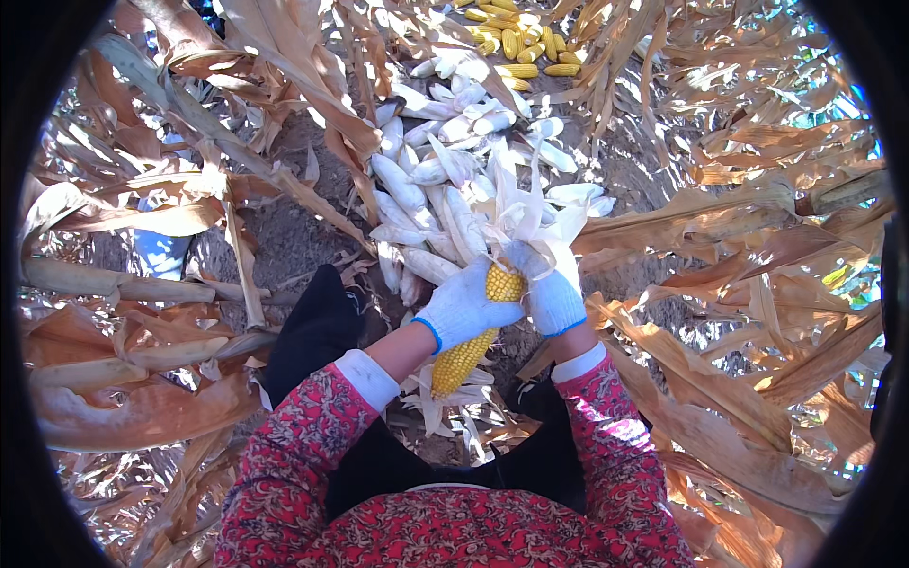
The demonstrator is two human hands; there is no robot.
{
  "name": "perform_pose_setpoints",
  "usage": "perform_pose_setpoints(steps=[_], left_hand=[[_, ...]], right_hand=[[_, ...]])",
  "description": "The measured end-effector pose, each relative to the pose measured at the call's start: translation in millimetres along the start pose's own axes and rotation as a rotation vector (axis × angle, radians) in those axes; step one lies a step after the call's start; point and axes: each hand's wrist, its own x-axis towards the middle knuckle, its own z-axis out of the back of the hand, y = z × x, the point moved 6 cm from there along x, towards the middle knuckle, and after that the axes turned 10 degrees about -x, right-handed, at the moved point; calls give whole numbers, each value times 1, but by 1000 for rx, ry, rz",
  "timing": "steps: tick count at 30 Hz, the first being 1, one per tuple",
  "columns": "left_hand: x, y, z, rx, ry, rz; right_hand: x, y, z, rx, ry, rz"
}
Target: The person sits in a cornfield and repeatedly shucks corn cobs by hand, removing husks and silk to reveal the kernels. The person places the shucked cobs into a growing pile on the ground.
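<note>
My left hand [465, 307], in a white knit glove with a blue cuff edge, grips a yellow ear of corn [463, 361] around its middle. The ear's bare tip points down towards my body. My right hand [550, 291], gloved the same way, is closed at the upper end of the ear, on the pale husk [529, 213] that is peeled back there. Those husk leaves fan out above my right hand. Just beyond both hands lies a heap of unhusked ears [433, 177] in whitish husks. How the ear joins the husk is hidden by my right hand.
Husked yellow ears [522, 35] are piled on the soil beyond the heap. Dry corn stalks [177, 287] lean in from the left, and dry leaves [710, 412] crowd the right. Loose husks [437, 408] lie between my legs. A pale blue object [162, 248] shows at left.
</note>
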Motion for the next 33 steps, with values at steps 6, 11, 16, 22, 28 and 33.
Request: perform_pose_setpoints(steps=[6, 11, 16, 22, 28, 33], left_hand=[[-2, -1, 0, -23, 34, 76], [7, 29, -4, 329, -1, 94], [5, 14, -4, 261, -50, 1], [4, 5, -7, 347, -32, 8], [5, -1, -3, 260, -2, 77], [6, -1, -3, 282, -42, 72]], right_hand=[[-2, 26, -4, 53, 126, -96], [-6, 29, -14, -886, 189, 436], [-7, 44, -9, -908, 63, 446], [-2, 37, 0, -723, 19, 262], [4, 15, 0, 492, 14, -190], [6, 28, -3, 188, 149, -125]])
